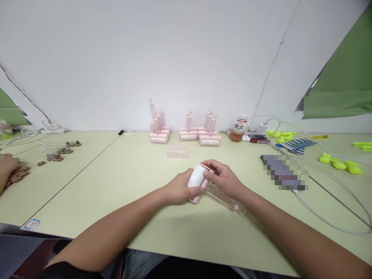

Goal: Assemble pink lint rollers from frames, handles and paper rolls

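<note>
Above the front part of the pale green table [139,224], a pink lint roller [196,177] with a white roll is tilted between both hands. My left hand [180,188] wraps round its lower left side. The fingers of my right hand [222,177] pinch its upper right end. The roller's clear pink handle [222,198] points down to the right, beneath my right wrist. Behind the hands a clear pink cover [177,152] lies on the table.
Several pink rollers [188,133] stand by the wall. To the right are a bottle [238,128], a blurred phone [281,172] with a cable and yellow-green pieces [338,164]. At the far left another person's hand [7,166] is by brown pieces [17,174].
</note>
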`<state>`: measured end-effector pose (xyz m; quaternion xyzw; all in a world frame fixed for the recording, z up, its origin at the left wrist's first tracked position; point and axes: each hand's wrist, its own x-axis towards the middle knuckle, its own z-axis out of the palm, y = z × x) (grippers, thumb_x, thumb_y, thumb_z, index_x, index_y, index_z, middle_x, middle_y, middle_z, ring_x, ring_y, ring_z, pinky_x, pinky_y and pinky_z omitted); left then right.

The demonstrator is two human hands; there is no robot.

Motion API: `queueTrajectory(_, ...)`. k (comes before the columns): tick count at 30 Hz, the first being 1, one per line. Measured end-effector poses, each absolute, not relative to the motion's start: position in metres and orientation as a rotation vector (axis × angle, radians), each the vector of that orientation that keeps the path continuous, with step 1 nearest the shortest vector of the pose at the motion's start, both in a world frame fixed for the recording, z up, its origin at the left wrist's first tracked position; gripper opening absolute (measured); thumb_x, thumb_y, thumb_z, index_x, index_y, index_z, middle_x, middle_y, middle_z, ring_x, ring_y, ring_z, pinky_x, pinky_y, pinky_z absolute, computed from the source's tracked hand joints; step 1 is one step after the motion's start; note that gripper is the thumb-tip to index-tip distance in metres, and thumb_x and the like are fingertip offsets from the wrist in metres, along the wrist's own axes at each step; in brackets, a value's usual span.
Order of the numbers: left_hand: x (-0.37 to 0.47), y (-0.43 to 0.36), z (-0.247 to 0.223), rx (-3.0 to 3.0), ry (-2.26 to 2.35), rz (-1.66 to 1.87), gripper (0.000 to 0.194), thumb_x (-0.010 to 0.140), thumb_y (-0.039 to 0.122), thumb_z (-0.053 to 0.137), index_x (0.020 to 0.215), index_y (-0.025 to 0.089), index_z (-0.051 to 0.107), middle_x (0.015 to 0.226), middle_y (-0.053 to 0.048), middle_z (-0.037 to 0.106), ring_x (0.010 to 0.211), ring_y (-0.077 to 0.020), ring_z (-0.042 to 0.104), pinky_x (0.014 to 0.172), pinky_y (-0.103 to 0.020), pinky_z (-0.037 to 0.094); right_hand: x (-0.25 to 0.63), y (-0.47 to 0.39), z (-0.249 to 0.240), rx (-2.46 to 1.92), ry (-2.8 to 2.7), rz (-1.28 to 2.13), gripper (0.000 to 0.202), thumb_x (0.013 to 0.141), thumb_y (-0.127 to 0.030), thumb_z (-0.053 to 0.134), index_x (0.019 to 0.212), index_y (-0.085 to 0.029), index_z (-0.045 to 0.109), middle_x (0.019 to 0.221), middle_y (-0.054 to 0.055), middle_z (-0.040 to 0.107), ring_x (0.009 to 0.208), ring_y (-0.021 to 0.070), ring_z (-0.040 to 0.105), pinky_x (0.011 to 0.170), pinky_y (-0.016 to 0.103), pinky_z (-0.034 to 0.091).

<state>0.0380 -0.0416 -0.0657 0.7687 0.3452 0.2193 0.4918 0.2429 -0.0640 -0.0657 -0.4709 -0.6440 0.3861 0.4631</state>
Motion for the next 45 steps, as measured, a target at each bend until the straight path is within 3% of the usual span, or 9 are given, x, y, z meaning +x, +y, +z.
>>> queueTrajectory(4,0.037,-0.040,-0.063,1.915,0.814,0.464,0.053,0.077,0.045,0.067,0.122,0.020,0.057,0.113,-0.008,0.067,0.097,-0.0260,0.062,0.078,-0.033,0.048,0.246,-0.055,-0.069,-1.085,-1.373,1.386,0.028,0.070,-0.033,0.074,0.091,-0.017,0.062,0.070,-0.003,0.058,0.054,0.0099,0.049,0.046,0.022,0.038)
queueTrajectory(8,0.036,-0.038,-0.060,1.948,0.771,0.400,0.052,0.078,0.049,0.066,0.122,0.021,0.058,0.114,-0.008,0.068,0.098,-0.0267,0.063,0.080,-0.034,0.048,0.249,-0.047,-0.078,-0.932,-1.197,1.716,0.028,0.062,-0.025,0.075,0.080,-0.019,0.054,0.063,-0.005,0.056,0.046,0.0081,0.047,0.039,0.018,0.034)
queueTrajectory(13,0.036,-0.037,-0.062,1.902,0.754,0.440,0.053,0.076,0.047,0.068,0.120,0.019,0.060,0.110,-0.008,0.069,0.095,-0.0263,0.063,0.077,-0.033,0.048,0.252,-0.041,-0.084,-0.837,-1.184,1.870,0.034,0.059,-0.026,0.076,0.080,-0.020,0.050,0.058,-0.006,0.057,0.039,0.0081,0.047,0.032,0.017,0.036)
queueTrajectory(18,0.036,-0.030,-0.067,1.830,0.745,0.468,0.047,0.076,0.046,0.069,0.112,0.017,0.060,0.105,-0.007,0.068,0.090,-0.0234,0.063,0.072,-0.030,0.047,0.252,-0.037,-0.089,-0.771,-1.151,1.867,0.039,0.059,-0.027,0.079,0.082,-0.021,0.048,0.059,-0.007,0.058,0.036,0.0072,0.049,0.029,0.016,0.040)
queueTrajectory(23,0.040,-0.024,-0.073,1.713,0.686,0.499,0.042,0.078,0.042,0.067,0.109,0.016,0.057,0.096,-0.004,0.067,0.080,-0.0182,0.060,0.066,-0.027,0.044,0.251,-0.035,-0.092,-0.758,-1.122,1.821,0.042,0.059,-0.028,0.079,0.086,-0.021,0.047,0.067,-0.004,0.063,0.047,0.0121,0.062,0.037,0.021,0.053)
queueTrajectory(30,0.041,-0.020,-0.069,1.704,0.648,0.468,0.037,0.077,0.035,0.068,0.106,0.014,0.060,0.093,-0.004,0.065,0.079,-0.0166,0.058,0.068,-0.026,0.042,0.253,-0.033,-0.092,-0.743,-1.117,1.842,0.043,0.060,-0.026,0.079,0.088,-0.021,0.047,0.069,-0.003,0.065,0.051,0.0152,0.066,0.039,0.024,0.056)
queueTrajectory(39,0.039,-0.015,-0.067,1.746,0.686,0.493,0.047,0.073,0.044,0.071,0.107,0.012,0.063,0.093,-0.007,0.066,0.080,-0.0199,0.059,0.067,-0.027,0.044,0.250,-0.030,-0.092,-0.770,-1.124,1.805,0.043,0.057,-0.025,0.078,0.082,-0.021,0.043,0.065,-0.004,0.064,0.048,0.0150,0.064,0.036,0.025,0.056)
queueTrajectory(45,0.038,-0.009,-0.069,1.752,0.667,0.515,0.044,0.075,0.044,0.070,0.105,0.012,0.064,0.093,-0.008,0.066,0.080,-0.0196,0.060,0.066,-0.026,0.044,0.247,-0.031,-0.092,-0.828,-1.117,1.730,0.043,0.057,-0.028,0.078,0.078,-0.022,0.041,0.057,-0.008,0.057,0.041,0.0092,0.054,0.035,0.023,0.054)
